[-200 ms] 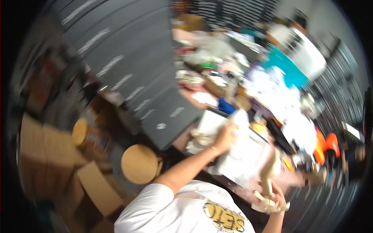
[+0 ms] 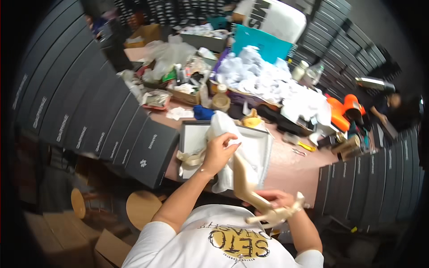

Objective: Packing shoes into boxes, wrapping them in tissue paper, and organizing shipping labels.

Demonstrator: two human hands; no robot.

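A cream high-heeled sandal (image 2: pixel 245 181) is in my right hand (image 2: pixel 276 196), whose fingers wrap around it near the ankle strap and bow. It hangs in front of my shirt, one end up against the white wrapping. My left hand (image 2: pixel 219 154) pinches that white wrapping (image 2: pixel 220 127), which could be tissue paper or a soft bag. Under the wrapping lies an open grey shoe box (image 2: pixel 187 134) with a white inside. Part of a second cream shoe (image 2: pixel 191 157), a strap or bow, shows in the box beside my left wrist.
Dark grey shoe boxes (image 2: pixel 149 149) stand stacked at the left, more at the right. Behind the open box are a blue cloth (image 2: pixel 203 112), a bottle (image 2: pixel 221 98) and a heap of white crumpled paper (image 2: pixel 259 71). A round wooden stool (image 2: pixel 143 209) stands lower left.
The whole view has swung and sharpened. The sandal in my right hand has come leftward, up to the white wrapping. My left hand keeps its hold on the wrapping.
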